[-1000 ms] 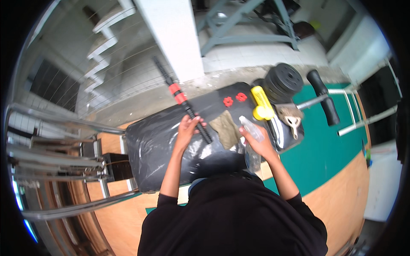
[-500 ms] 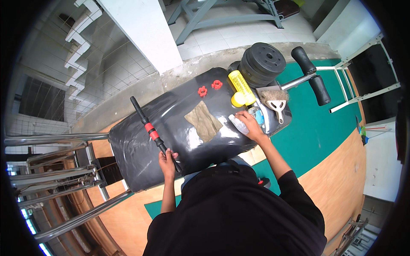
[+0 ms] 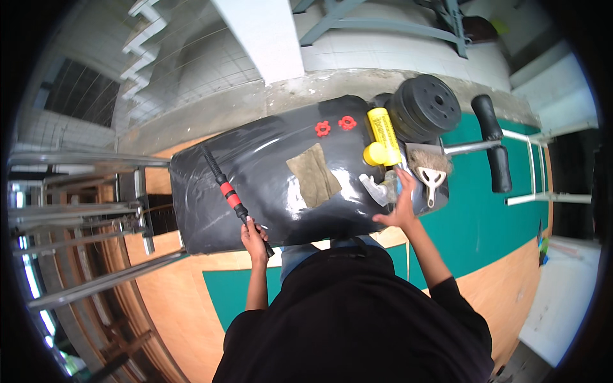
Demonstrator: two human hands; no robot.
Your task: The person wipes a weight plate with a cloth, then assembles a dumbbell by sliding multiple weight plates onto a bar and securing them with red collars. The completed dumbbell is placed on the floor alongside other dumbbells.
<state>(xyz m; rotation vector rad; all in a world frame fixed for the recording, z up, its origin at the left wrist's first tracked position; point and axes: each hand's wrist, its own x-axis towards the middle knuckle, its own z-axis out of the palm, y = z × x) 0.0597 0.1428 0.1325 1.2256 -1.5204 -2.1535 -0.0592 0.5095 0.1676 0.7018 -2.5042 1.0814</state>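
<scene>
Our left hand [image 3: 254,240] grips the bar [image 3: 228,194]; weight plates [image 3: 424,108] and red collars [image 3: 323,133] sit off it, beyond our fingers. Right hand [image 3: 403,209]: fingers wide beside the spray bottle [image 3: 375,191], contact we can't tell. Cloth [image 3: 314,177] between, untouched.

Left fingers [image 3: 249,223] curled, right fingers [image 3: 406,182] spread

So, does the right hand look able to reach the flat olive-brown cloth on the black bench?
Probably yes: the right hand is spread open; the clear plastic spray bottle lies partly between it and the cloth, but bare bench leaves room.
</scene>
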